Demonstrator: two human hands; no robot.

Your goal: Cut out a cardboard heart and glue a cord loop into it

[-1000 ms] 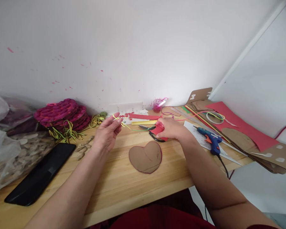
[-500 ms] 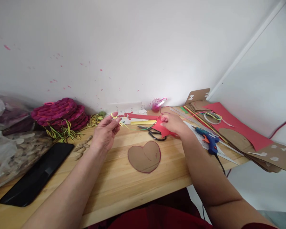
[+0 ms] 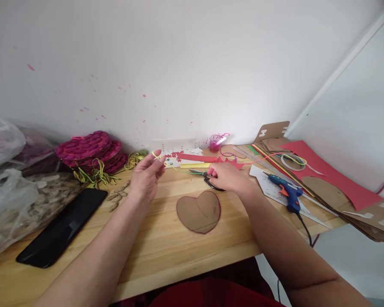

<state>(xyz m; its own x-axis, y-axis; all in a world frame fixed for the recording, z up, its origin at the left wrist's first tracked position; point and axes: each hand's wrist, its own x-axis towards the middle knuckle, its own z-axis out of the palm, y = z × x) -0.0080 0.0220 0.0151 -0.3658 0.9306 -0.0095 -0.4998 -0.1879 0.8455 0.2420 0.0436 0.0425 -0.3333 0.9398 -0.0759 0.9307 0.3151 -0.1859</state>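
My left hand (image 3: 147, 177) is raised over the back of the table, thumb and fingers pinched on a thin yellow-green cord (image 3: 171, 167) that loops over a fingertip. The cord runs right towards my right hand (image 3: 225, 175). Those fingers are curled closed at the black-handled scissors (image 3: 211, 182), which lie flat with the blades pointing left. My hand partly covers them. Just behind it lies a piece of red paper (image 3: 235, 163). Nearer to me, a cardboard heart (image 3: 198, 212) with a dark outline lies flat on the wooden table (image 3: 166, 247).
A blue glue gun (image 3: 288, 194) with its cable lies at right, near red sheet (image 3: 333, 175) and cardboard. Left are a black phone (image 3: 64, 226), plastic bags (image 3: 16, 209), and magenta braided pads (image 3: 89, 149). A pink cup (image 3: 216, 143) stands by the wall.
My right hand has let go of the red paper, which now lies behind it, and has come down to the scissors. My left hand keeps its pinch on the cord. The view has shifted slightly.
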